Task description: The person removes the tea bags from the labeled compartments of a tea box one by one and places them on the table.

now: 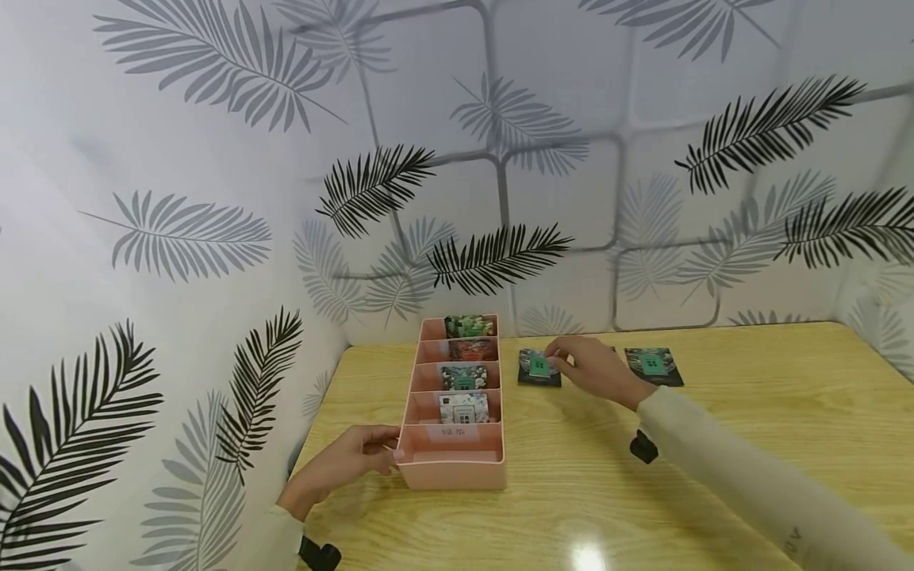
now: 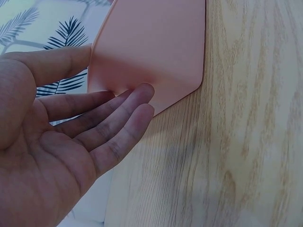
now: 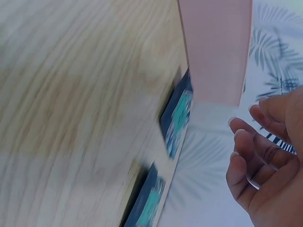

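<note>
A long pink compartment box (image 1: pixel 451 476) stands on the table. My left hand (image 1: pixel 350 461) pinches its near left corner, thumb at the rim and fingers against the outer wall (image 2: pixel 156 52). Upright in its rear compartments are a green packet (image 1: pixel 469 326), a red packet (image 1: pixel 473 350), a dark packet with a teal label (image 1: pixel 464 377) and a white packet (image 1: pixel 464 408). My right hand (image 1: pixel 589 367) hovers by a flat dark packet (image 1: pixel 530 376), fingers loosely bent and holding nothing in the right wrist view. Another dark packet (image 1: pixel 653 365) lies farther right.
Behind the right hand, the edge of one more packet (image 1: pixel 613 349) peeks out, mostly hidden. A pale label with handwriting (image 1: pixel 453 433) sits on the front divider. The leaf-patterned wall (image 1: pixel 557 198) rises right behind the wooden table (image 1: pixel 757 428) and along its left side.
</note>
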Available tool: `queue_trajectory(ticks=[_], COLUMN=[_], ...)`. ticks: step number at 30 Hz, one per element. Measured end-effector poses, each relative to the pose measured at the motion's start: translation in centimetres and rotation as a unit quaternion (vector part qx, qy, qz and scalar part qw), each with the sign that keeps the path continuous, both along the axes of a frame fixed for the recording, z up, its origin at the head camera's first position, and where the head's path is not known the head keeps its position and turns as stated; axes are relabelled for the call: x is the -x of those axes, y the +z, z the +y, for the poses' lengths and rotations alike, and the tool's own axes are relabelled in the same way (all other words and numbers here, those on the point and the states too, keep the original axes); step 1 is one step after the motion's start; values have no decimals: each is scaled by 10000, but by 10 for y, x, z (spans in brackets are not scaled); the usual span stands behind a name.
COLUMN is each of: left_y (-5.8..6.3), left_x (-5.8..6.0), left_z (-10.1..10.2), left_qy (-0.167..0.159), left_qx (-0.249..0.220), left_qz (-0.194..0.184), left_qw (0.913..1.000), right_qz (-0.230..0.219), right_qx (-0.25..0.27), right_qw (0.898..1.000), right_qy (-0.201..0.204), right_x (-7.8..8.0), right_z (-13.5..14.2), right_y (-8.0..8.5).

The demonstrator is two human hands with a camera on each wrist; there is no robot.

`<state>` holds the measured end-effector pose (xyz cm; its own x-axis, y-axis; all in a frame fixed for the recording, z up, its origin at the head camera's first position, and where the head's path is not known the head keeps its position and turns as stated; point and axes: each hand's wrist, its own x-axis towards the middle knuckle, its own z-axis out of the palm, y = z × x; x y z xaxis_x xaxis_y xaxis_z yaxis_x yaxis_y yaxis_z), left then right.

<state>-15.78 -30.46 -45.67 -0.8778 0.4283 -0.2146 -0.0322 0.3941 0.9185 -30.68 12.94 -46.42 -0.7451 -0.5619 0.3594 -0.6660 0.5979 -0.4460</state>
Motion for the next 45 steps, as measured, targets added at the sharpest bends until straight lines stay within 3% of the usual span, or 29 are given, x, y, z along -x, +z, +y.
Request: queue_trajectory(ticks=[11, 17, 28, 36, 45], left_y=[0, -2, -1, -1, 0], left_x=[-2, -1, -2, -2, -1], left_z=[0, 0, 0, 2, -1], left_qy=[-23, -29, -35, -68, -55], left_qx=[-52, -87, -66, -59, -82], left_qz=[-39, -43, -11, 7, -46], left_qw=[10000, 9999, 10000, 10000, 9999], right_qz=[-56, 31, -56, 248, 417], right_qx=[118, 431, 294, -370, -794], right_qw=[9998, 9976, 9931, 9965, 9950], right_qy=[152, 542, 1130, 714, 431], right_x=[-21, -33, -48, -56, -69], right_z=[-39, -59, -90, -101, -111], right_y=[2, 10, 12, 6, 18])
